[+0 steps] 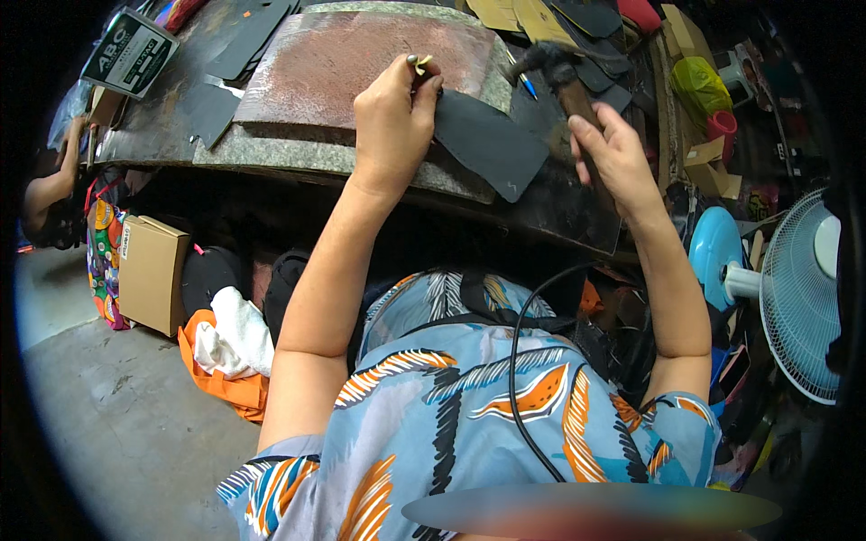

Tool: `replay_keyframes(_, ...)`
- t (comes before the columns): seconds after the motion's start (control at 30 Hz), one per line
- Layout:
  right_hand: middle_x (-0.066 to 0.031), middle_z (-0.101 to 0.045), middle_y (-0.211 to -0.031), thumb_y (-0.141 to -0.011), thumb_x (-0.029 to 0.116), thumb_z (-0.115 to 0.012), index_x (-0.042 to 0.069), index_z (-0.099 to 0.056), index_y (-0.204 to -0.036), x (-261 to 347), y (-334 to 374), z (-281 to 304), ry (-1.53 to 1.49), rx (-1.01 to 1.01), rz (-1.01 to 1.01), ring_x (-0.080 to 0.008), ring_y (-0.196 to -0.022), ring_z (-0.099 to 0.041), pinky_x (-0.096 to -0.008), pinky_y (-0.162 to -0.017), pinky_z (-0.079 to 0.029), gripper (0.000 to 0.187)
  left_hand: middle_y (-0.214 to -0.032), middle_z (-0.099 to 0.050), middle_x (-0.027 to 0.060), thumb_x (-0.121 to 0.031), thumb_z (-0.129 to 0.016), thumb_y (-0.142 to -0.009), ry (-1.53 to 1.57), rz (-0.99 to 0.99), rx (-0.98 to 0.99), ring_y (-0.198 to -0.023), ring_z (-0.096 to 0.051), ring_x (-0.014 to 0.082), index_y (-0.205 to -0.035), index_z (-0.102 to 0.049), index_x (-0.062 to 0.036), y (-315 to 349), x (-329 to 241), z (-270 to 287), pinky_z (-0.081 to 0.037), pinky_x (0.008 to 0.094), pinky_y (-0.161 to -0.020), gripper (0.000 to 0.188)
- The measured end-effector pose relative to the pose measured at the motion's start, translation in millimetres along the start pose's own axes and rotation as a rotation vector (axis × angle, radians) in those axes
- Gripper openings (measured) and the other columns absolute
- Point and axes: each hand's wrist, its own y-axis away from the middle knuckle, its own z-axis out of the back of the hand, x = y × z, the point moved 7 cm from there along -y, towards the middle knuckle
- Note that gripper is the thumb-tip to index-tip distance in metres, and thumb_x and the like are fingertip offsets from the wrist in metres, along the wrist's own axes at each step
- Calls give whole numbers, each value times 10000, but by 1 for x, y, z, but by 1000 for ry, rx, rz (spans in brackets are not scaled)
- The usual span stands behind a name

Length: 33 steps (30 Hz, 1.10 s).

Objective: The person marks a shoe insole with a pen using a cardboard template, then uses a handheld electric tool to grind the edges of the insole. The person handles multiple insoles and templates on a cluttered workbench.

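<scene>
My left hand [394, 117] is closed above the edge of a worn reddish-brown board [316, 68]. At its fingertips is a small pale yellow curled bit [423, 65] beside a tiny round grey tip; what these are I cannot make out. A dark grey flat cut piece [492, 144] reaches out from beside these fingers to the right, its corner apparently pinched in them. My right hand [615, 158] is wrapped round the wooden handle of a hammer [568, 86]. The hammer's dark head is up, slightly blurred, over the table's right part.
Under the board lies a speckled grey slab [271, 151]. More dark cut pieces [248, 45], a blue pen [529, 87] and a lettered tin [131, 52] are on the table. A fan [803, 298] stands at right; a cardboard box [152, 275] at left. Another person's arm [56, 185] shows far left.
</scene>
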Motion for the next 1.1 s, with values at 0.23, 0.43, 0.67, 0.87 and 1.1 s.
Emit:
replay_keyframes(0.23, -102, -670, -931, -965, 215, -612, 41, -536, -1322, 21, 6, -10, 335, -11, 204, -184, -709, -657, -278, -605, -495, 405, -845, -714, 70, -29, -660, -914, 122, 147, 2, -783, -690, 113, -976, -654, 18, 7, 9, 7, -556, 255, -729, 78)
replay_keyframes(0.43, -171, -678, -1139, -937, 205, -627, 168, -537, -1362, 49, 22, -34, 753, 22, 465, -360, -956, -686, -407, -811, -544, 435, -903, -693, 74, -18, -631, -937, 341, 269, -1, -824, -678, 116, -999, -642, 29, 8, 22, 5, -585, 254, -766, 79)
replay_keyframes(0.67, -174, -691, -1108, -956, 247, -602, 177, -533, -1362, 52, 22, -29, 743, -20, 427, -365, -982, -684, -419, -808, -547, 418, -886, -697, 73, -33, -636, -937, 396, 306, 71, -805, -683, 119, -1005, -648, 26, 5, 28, 2, -577, 249, -739, 91)
replay_keyframes(0.87, -181, -695, -1093, -962, 270, -590, 192, -524, -1372, 48, 20, -27, 746, -20, 413, -372, -962, -687, -430, -804, -548, 423, -862, -712, 78, -42, -650, -926, 392, 296, 40, -795, -691, 120, -985, -664, 13, 3, 29, 2, -563, 248, -721, 82)
replay_keyframes(1.1, -184, -702, -1048, -960, 285, -593, 207, -525, -1378, 45, 20, -26, 760, -46, 447, -386, -915, -688, -423, -776, -544, 431, -957, -708, 112, -95, -648, -941, 526, 324, 240, -894, -691, 165, -1016, -639, 13, 5, 15, 0, -570, 295, -836, 131)
